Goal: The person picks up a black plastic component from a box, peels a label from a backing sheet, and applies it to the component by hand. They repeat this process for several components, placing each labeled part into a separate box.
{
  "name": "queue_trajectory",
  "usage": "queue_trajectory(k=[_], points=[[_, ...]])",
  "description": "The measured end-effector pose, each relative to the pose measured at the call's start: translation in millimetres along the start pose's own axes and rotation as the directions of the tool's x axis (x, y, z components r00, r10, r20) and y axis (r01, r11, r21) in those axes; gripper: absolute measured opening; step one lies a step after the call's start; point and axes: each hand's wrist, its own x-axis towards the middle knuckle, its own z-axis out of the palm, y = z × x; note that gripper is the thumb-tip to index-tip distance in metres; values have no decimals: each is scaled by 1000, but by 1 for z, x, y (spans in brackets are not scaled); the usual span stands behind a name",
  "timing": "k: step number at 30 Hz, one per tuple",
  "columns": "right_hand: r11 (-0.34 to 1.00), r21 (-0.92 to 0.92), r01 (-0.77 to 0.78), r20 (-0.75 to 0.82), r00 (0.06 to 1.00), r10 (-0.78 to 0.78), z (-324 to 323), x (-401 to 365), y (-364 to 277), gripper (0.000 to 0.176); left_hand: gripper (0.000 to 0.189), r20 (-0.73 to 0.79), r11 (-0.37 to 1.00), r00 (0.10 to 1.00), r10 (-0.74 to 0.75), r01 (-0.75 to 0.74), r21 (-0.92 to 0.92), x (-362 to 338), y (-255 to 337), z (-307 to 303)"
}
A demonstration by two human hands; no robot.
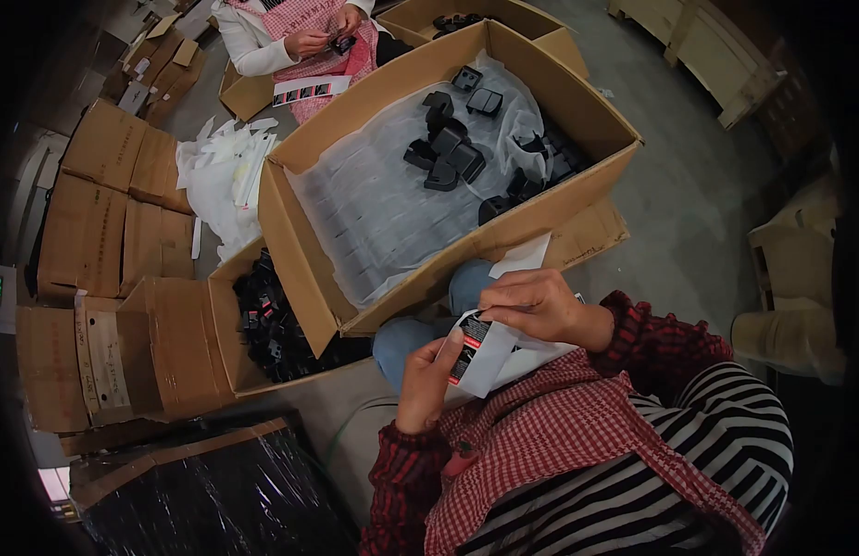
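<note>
My left hand (427, 378) pinches the near left side of a white sheet with black and red labels (474, 345), its thumb on the printed face. At the sheet's upper edge, my right hand (539, 304) has its thumb and forefinger pressed together by a label corner. More white paper (526, 366) lies beneath, over my lap. Just beyond my hands stands a large open cardboard box (411, 287), lined with translucent wrap (378, 199). Several black plastic parts (452, 148) rest loose on that wrap.
A box of small black parts (272, 324) stands left of the large box. Stacked cartons (96, 204) and white plastic scraps (225, 176) lie farther left. Black-wrapped goods (216, 491) sit at the lower left. Across the box, a co-worker (300, 42) handles a small dark part.
</note>
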Motion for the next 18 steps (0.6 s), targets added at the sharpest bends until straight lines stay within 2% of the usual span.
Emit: queue_trajectory(k=[1, 3, 5, 6, 8, 9, 10, 11, 12, 13, 14, 16, 18], points=[[999, -19, -27, 5, 1000, 27, -1, -5, 6, 22, 30, 26, 994, 999, -20, 23, -107, 0, -2, -3], [998, -36, -56, 9, 998, 56, 1, -13, 17, 20, 30, 14, 995, 1000, -25, 27, -101, 2, -12, -14], [994, -69, 83, -28, 996, -85, 4, -22, 24, 17, 29, -4, 995, 999, -34, 33, -96, 3, -18, -19], [994, -66, 84, -26, 996, -86, 3, -24, 23, 17, 29, -1, 997, 998, -56, 56, -61, 4, -18, -18], [945, -166, 281, 29, 960, -280, 0, -22, 19, 17, 27, -18, 997, 998, -66, 67, 37, 8, -21, -17], [936, -186, 298, 53, 954, -294, -1, -23, 18, 18, 26, -66, 994, 997, -47, 53, 100, 14, -28, -18], [922, -170, 348, 74, 937, -340, 0, -23, 20, 19, 26, -26, 936, 999, 32, -21, 351, 23, -38, -28], [909, -213, 359, 88, 933, -348, 5, -26, 24, 17, 26, -36, 929, 999, 15, -1, 371, 28, -43, -28], [911, -236, 338, 142, 939, -312, 7, -27, 23, 18, 28, -19, 926, 993, 119, -104, 363, 38, -56, -30], [908, -259, 331, 246, 931, -269, 5, -24, 17, 15, 29, -41, 926, 993, 107, -85, 368, 46, -67, -31], [900, -220, 377, 213, 919, -333, 9, -27, 26, 11, 31, -70, 928, 994, 89, -57, 368, 47, -66, -29], [876, -218, 431, 155, 901, -405, 16, -30, 28, 9, 33, -99, 859, 967, 236, -160, 486, 57, -78, -29], [887, -155, 435, 189, 894, -405, 16, -28, 27, 9, 33, -148, 888, 964, 221, -136, 440, 58, -80, -31]])
